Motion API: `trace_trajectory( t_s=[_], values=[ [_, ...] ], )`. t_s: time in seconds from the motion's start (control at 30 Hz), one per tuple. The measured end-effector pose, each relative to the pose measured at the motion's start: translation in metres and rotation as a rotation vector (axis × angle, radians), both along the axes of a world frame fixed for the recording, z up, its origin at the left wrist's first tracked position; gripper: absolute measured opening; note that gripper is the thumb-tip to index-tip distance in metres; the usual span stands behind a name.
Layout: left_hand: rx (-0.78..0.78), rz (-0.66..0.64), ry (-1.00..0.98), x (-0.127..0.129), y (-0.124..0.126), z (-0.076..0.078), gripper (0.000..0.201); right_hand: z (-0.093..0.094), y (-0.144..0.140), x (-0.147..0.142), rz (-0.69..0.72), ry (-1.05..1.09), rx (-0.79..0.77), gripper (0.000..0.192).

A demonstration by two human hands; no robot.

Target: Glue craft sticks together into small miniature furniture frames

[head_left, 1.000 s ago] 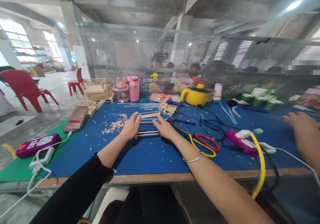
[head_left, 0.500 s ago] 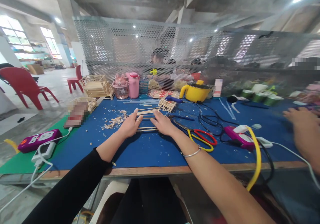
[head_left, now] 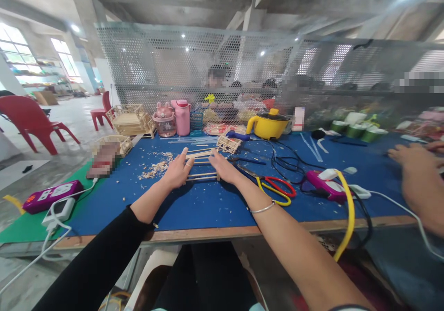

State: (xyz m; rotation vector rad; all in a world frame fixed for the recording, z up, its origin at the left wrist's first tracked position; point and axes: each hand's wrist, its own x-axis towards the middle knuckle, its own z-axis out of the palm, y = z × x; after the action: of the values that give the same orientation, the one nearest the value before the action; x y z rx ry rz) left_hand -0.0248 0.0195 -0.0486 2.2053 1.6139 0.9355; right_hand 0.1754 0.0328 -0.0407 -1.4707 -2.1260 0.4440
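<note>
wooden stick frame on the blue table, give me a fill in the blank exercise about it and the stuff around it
1. Left hand and right hand press on the two ends of the wooden stick frame, which lies on a ____ mat.
2. The scissors right of the frame have red and ____ handles.
3. Pale wood ____ lie scattered left of the left hand.
4. The pot at the back of the table is ____.

Missing words: blue; yellow; shavings; yellow

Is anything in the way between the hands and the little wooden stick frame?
Nothing visible. The left hand and right hand already rest on the two ends of the stick frame, flat on the blue mat. The scissors lie off to the right, apart.
</note>
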Motion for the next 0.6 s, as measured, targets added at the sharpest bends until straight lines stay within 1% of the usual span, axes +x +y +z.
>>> trace_trajectory(
  t_s=[0.07,0.13,0.2,0.23,0.27,0.33,0.4,0.43,0.5,0.6],
  values=[
    [0.075,0.023,-0.042,-0.004,-0.001,0.007,0.06,0.005,0.002,0.008,-0.035,0.159,0.092,0.067],
    [0.22,0.007,-0.032,-0.007,-0.005,0.015,0.053,0.007,0.005,0.016,-0.079,0.338,0.193,0.059],
    [0.341,-0.065,0.062,-0.009,-0.012,0.023,0.048,0.007,0.008,0.024,-0.094,0.432,0.218,0.048],
    [0.357,-0.11,0.131,-0.009,-0.016,0.025,0.048,0.005,0.01,0.027,-0.086,0.425,0.197,0.042],
    [0.338,-0.158,0.208,-0.007,-0.019,0.027,0.047,0.003,0.011,0.029,-0.065,0.404,0.166,0.04],
    [0.246,-0.245,0.358,0.0,-0.024,0.029,0.048,-0.001,0.013,0.03,-0.005,0.361,0.111,0.047],
    [0.158,-0.296,0.475,0.011,-0.025,0.029,0.055,-0.005,0.013,0.029,0.043,0.328,0.073,0.054],
    [0.124,-0.308,0.515,0.017,-0.024,0.029,0.059,-0.006,0.012,0.028,0.054,0.315,0.062,0.054],
    [0.062,-0.309,0.55,0.026,-0.019,0.028,0.066,-0.007,0.011,0.026,0.056,0.295,0.054,0.051],
    [-0.003,-0.314,0.508,0.034,-0.012,0.025,0.066,-0.007,0.011,0.026,0.047,0.269,0.046,0.048]
  ],
)
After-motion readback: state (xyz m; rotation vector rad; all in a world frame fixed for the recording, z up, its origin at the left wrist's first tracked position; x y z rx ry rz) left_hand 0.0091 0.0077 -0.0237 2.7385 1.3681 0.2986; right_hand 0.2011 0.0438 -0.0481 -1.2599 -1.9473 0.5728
